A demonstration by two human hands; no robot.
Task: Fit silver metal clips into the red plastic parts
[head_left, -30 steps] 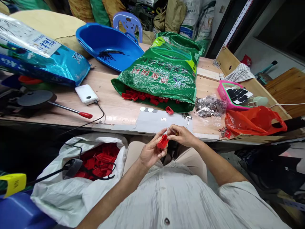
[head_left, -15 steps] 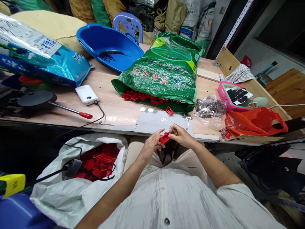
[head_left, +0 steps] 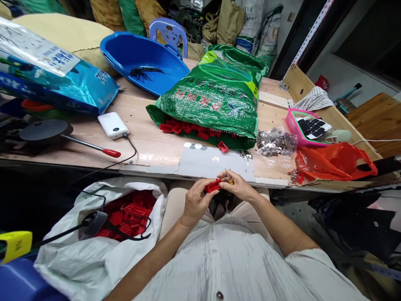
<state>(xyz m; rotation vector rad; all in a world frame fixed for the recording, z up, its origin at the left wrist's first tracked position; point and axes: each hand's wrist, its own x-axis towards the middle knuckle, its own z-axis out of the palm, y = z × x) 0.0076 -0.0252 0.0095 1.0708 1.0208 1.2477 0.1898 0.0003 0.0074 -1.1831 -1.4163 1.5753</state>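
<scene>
Holding a red box (head_left: 212, 186) above the lap (head_left: 173, 205) with the left grip (head_left: 194, 202) closed on it, and touching its three o'clock end with the right grip (head_left: 241, 187), clasped on a small yellow-handled tool (head_left: 231, 181). Facing, at twelve o'clock, a grey sheet (head_left: 200, 162) on the worktop (head_left: 153, 150), then a green bag (head_left: 216, 90) with red pieces (head_left: 180, 126) at its mouth. Flanked at eight o'clock by a white sack (head_left: 84, 257) of similar pieces (head_left: 134, 211).

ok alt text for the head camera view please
A person's left hand holds a small red part; the right hand, close beside it, holds a thin yellow-handled tool. Ahead on a bench, red pieces show at the mouth of a green bag; a white sack at lower left holds more.
</scene>
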